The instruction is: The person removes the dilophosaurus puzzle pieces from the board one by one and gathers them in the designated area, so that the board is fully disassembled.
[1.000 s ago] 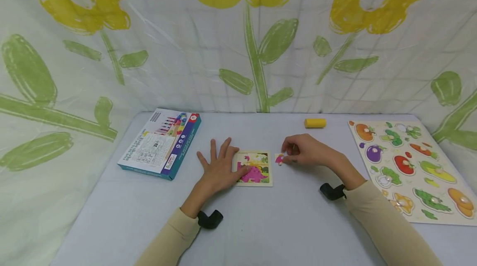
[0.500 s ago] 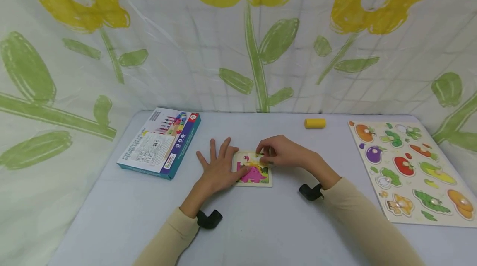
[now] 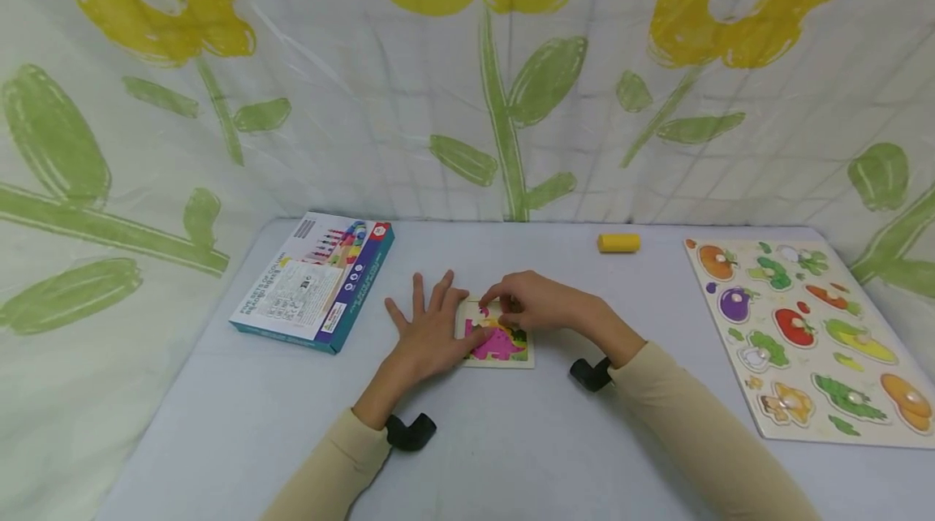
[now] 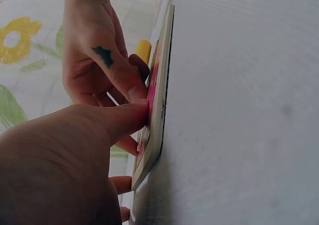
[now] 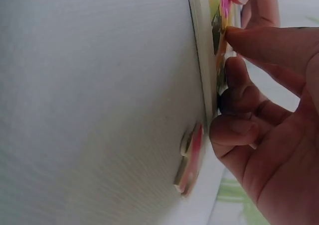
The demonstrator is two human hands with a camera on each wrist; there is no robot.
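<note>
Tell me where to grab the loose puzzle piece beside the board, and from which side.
Pinch the loose puzzle piece by two opposite edges, coming down from above, I'd say: it looks thin and lies flat on the table, with its side edge exposed beside the puzzle board.

It's a play area: vegetable puzzle (image 3: pixel 812 353), flowered curtain (image 3: pixel 438 83).

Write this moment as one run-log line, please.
left hand: thumb on puzzle board | right hand: fingers bent over board | loose piece: on table
</note>
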